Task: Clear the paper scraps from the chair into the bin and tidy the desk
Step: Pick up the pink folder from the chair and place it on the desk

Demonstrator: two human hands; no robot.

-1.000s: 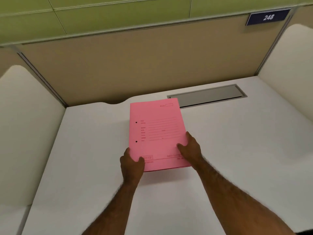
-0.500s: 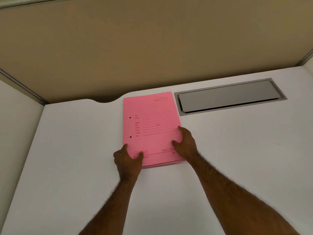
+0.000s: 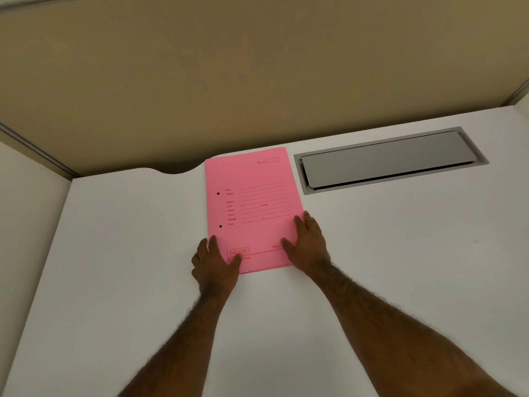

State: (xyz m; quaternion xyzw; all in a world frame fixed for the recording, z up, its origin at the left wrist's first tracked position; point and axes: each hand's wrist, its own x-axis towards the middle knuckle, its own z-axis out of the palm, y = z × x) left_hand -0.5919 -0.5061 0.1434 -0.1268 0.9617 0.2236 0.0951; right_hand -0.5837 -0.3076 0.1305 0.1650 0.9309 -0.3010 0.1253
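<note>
A pink paper folder with printed lines and two punch holes lies flat on the white desk, its far edge near the back of the desktop. My left hand is at its near left corner, thumb on the cover and fingers along the edge. My right hand rests on the near right corner, fingers spread across the cover and over its right edge. No chair, bin or paper scraps are in view.
A grey metal cable hatch is set into the desk just right of the folder. A tan partition closes the back, with a curved cutout at the desk's rear edge. A white side panel stands on the left.
The folder has slid away from me towards the back of the desk and now lies flat beside the hatch. Both hands stayed on its near corners, and my view moved closer and lower.
</note>
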